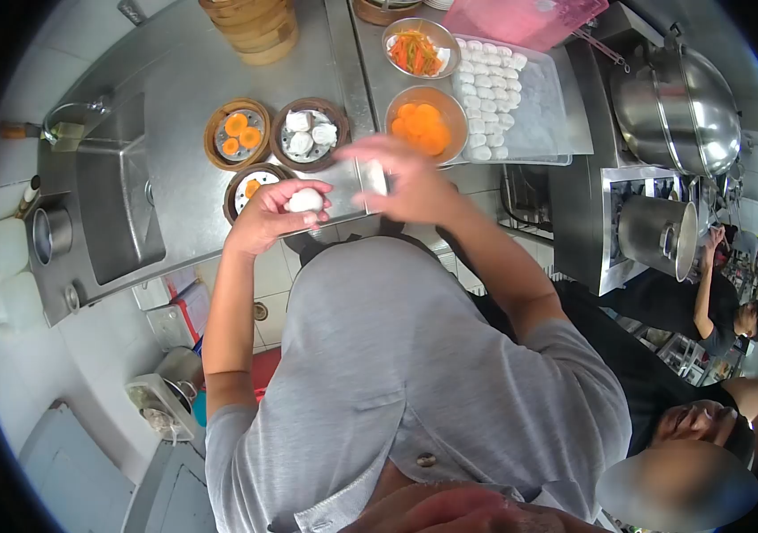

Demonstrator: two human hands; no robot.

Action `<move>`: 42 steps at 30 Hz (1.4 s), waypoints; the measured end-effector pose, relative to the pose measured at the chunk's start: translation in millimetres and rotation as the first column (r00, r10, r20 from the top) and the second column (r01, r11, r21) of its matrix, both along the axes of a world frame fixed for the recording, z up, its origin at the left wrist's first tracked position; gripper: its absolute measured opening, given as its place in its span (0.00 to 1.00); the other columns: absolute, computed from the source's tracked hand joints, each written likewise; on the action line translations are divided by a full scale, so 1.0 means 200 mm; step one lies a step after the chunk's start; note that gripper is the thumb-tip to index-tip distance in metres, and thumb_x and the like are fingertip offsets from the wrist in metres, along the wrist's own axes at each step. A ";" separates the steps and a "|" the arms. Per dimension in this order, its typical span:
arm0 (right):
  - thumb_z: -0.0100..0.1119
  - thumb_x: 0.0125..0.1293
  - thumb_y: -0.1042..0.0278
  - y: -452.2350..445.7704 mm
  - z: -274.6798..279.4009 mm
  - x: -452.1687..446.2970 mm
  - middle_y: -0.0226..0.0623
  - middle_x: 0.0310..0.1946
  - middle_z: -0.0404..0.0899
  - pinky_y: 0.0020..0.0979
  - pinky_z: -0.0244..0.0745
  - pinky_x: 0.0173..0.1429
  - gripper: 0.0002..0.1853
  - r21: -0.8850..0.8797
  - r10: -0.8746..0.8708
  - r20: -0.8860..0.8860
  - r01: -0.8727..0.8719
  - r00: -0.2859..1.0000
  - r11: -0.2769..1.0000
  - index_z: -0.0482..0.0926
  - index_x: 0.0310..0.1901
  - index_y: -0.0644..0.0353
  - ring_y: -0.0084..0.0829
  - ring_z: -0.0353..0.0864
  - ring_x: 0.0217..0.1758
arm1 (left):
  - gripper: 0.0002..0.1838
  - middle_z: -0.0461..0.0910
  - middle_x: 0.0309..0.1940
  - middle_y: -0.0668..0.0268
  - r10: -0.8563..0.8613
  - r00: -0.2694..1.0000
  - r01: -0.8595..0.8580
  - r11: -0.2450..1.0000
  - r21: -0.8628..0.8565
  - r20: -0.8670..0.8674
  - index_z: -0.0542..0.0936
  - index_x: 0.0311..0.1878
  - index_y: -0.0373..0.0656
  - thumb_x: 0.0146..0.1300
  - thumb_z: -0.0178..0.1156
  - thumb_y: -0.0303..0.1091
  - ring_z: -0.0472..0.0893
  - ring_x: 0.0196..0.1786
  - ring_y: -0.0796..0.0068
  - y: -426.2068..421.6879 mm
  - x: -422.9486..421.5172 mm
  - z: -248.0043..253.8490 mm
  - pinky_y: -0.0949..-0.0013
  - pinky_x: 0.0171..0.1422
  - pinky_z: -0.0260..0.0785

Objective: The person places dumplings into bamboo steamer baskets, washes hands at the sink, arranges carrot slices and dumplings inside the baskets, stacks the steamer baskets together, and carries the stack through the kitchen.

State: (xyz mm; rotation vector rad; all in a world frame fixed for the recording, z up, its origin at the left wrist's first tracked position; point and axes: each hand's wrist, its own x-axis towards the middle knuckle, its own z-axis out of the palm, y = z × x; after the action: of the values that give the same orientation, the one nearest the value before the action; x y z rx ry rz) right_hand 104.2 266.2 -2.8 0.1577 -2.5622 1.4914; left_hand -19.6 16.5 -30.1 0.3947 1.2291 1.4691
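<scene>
My left hand [274, 216] has its fingers closed round a smooth white dough ball [305, 201]. My right hand [410, 184] is smeared by motion, beside a shiny metal container [373, 180] at the counter's front edge; its grip is unclear. Close to my left hand is a small bamboo steamer [231, 197] with orange carrot slices on a perforated white liner, partly hidden by the hand. Behind it a second steamer [210, 140] holds several carrot slices. To the right of that, a third steamer [283, 153] bears several white pieces of dough.
A metal bowl of carrot slices [426, 124] and a bowl of shredded vegetables [418, 53] stand at the right. Beyond them lies a plastic tray [546, 107] with rows of white dough pieces. A sink [121, 178] is at left. Other people [663, 391] stand at right.
</scene>
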 end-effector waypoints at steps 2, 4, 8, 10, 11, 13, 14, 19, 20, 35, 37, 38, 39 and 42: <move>0.69 0.63 0.69 0.28 -0.04 0.08 0.39 0.55 0.83 0.38 0.78 0.61 0.20 0.208 -0.356 0.087 0.332 0.930 0.920 0.83 0.57 0.56 0.36 0.82 0.57 | 0.22 0.85 0.48 0.67 0.055 0.993 -0.063 0.995 -0.080 -0.101 0.81 0.61 0.41 0.63 0.70 0.28 0.84 0.45 0.79 -0.08 -0.04 0.03 0.73 0.48 0.79; 0.65 0.65 0.75 0.74 -0.19 0.18 0.41 0.48 0.86 0.33 0.82 0.48 0.17 0.218 -0.670 0.081 0.643 0.738 0.735 0.82 0.55 0.60 0.32 0.86 0.42 | 0.20 0.84 0.45 0.73 0.129 0.958 -0.178 0.968 -0.180 -0.255 0.82 0.60 0.44 0.64 0.70 0.28 0.82 0.40 0.83 -0.24 -0.09 0.01 0.77 0.44 0.76; 0.72 0.60 0.72 1.42 -0.58 0.46 0.40 0.51 0.86 0.31 0.81 0.51 0.22 0.421 -0.669 0.141 0.567 0.730 0.708 0.83 0.57 0.61 0.31 0.87 0.45 | 0.25 0.81 0.56 0.68 0.301 0.913 -0.336 0.938 -0.090 -0.274 0.76 0.68 0.40 0.67 0.64 0.29 0.79 0.47 0.81 -0.45 -0.20 0.04 0.76 0.51 0.71; 0.73 0.61 0.71 1.43 -0.61 0.46 0.38 0.51 0.86 0.30 0.80 0.51 0.23 0.339 -0.624 0.283 0.532 0.728 0.775 0.83 0.58 0.61 0.27 0.86 0.46 | 0.27 0.80 0.58 0.64 0.392 0.913 -0.396 0.918 -0.016 -0.117 0.73 0.71 0.37 0.69 0.61 0.28 0.81 0.53 0.76 -0.51 -0.22 0.05 0.74 0.55 0.73; 0.73 0.61 0.70 1.42 -0.62 0.45 0.37 0.51 0.86 0.29 0.80 0.50 0.23 0.309 -0.605 0.348 0.522 0.716 0.795 0.83 0.59 0.61 0.26 0.86 0.46 | 0.26 0.81 0.58 0.64 0.387 0.910 -0.395 0.918 -0.027 -0.145 0.73 0.71 0.36 0.69 0.61 0.28 0.82 0.53 0.76 -0.51 -0.22 0.04 0.73 0.56 0.73; 0.73 0.61 0.70 1.41 -0.64 0.43 0.35 0.50 0.86 0.28 0.79 0.50 0.24 0.275 -0.590 0.417 0.523 0.691 0.807 0.83 0.60 0.62 0.24 0.85 0.45 | 0.26 0.81 0.57 0.64 0.363 0.912 -0.378 0.925 -0.046 -0.191 0.73 0.70 0.36 0.71 0.60 0.29 0.82 0.54 0.75 -0.51 -0.22 0.03 0.72 0.59 0.73; 0.73 0.61 0.70 1.42 -0.64 0.42 0.35 0.50 0.86 0.28 0.79 0.49 0.24 0.270 -0.595 0.421 0.532 0.684 0.802 0.82 0.60 0.62 0.24 0.85 0.44 | 0.24 0.81 0.56 0.64 0.335 0.910 -0.364 0.928 -0.084 -0.242 0.75 0.68 0.36 0.69 0.64 0.27 0.83 0.53 0.75 -0.52 -0.23 -0.01 0.71 0.60 0.75; 0.74 0.61 0.68 1.40 -0.60 0.37 0.29 0.38 0.85 0.25 0.76 0.45 0.23 0.262 -0.589 0.353 0.528 0.727 0.808 0.83 0.57 0.64 0.21 0.81 0.35 | 0.24 0.82 0.49 0.64 0.161 0.769 -0.408 0.868 -0.282 -0.619 0.80 0.56 0.40 0.55 0.76 0.25 0.84 0.47 0.72 -0.50 -0.24 -0.17 0.68 0.51 0.78; 0.74 0.61 0.66 1.42 -0.61 0.37 0.27 0.35 0.84 0.24 0.75 0.43 0.21 0.256 -0.579 0.368 0.519 0.728 0.816 0.84 0.55 0.64 0.20 0.80 0.34 | 0.25 0.82 0.48 0.63 0.034 0.647 -0.427 0.844 -0.325 -0.762 0.81 0.55 0.40 0.53 0.77 0.25 0.84 0.47 0.70 -0.45 -0.23 -0.14 0.67 0.52 0.78; 0.74 0.58 0.60 1.58 -0.59 0.43 0.36 0.36 0.88 0.30 0.77 0.41 0.21 0.485 -0.655 0.361 0.466 0.664 0.740 0.86 0.50 0.64 0.28 0.85 0.36 | 0.29 0.78 0.54 0.57 -0.392 0.087 -0.422 0.818 -0.391 -0.916 0.82 0.54 0.41 0.43 0.71 0.19 0.79 0.58 0.53 -0.24 -0.20 -0.31 0.57 0.63 0.75; 0.75 0.57 0.59 1.53 -0.59 0.42 0.39 0.40 0.89 0.33 0.80 0.45 0.24 0.595 -0.666 0.252 0.431 0.702 0.679 0.85 0.51 0.65 0.31 0.87 0.38 | 0.28 0.78 0.53 0.57 -0.433 0.085 -0.406 0.808 -0.428 -0.897 0.82 0.54 0.41 0.43 0.71 0.19 0.79 0.58 0.53 -0.24 -0.20 -0.28 0.57 0.63 0.76; 0.76 0.57 0.59 1.42 -0.53 0.42 0.40 0.42 0.89 0.34 0.81 0.47 0.24 0.614 -0.661 0.226 0.422 0.716 0.667 0.85 0.52 0.64 0.32 0.87 0.38 | 0.28 0.78 0.53 0.57 -0.453 0.084 -0.396 0.802 -0.447 -0.888 0.83 0.54 0.41 0.44 0.71 0.19 0.79 0.58 0.53 -0.23 -0.20 -0.26 0.57 0.63 0.76; 0.76 0.56 0.58 1.36 -0.49 0.42 0.42 0.43 0.89 0.35 0.81 0.48 0.25 0.633 -0.654 0.200 0.413 0.730 0.655 0.85 0.52 0.64 0.34 0.88 0.39 | 0.27 0.78 0.53 0.57 -0.421 0.080 -0.398 0.817 -0.416 -0.903 0.83 0.53 0.41 0.44 0.71 0.19 0.80 0.58 0.52 -0.24 -0.20 -0.26 0.57 0.62 0.77; 0.77 0.54 0.59 1.36 -0.55 0.43 0.41 0.43 0.89 0.36 0.82 0.48 0.25 0.651 -0.673 0.185 0.424 0.716 0.630 0.85 0.52 0.63 0.34 0.88 0.38 | 0.26 0.78 0.53 0.56 -0.359 0.094 -0.407 0.837 -0.365 -0.929 0.83 0.53 0.40 0.45 0.71 0.20 0.81 0.56 0.52 -0.27 -0.21 -0.27 0.56 0.60 0.78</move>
State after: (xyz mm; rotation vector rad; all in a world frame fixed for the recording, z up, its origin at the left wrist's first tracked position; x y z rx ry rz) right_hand 190.1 537.5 -112.2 -0.9286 -2.8807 0.5208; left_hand -62.1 -38.2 -83.9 1.1006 2.7477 0.5247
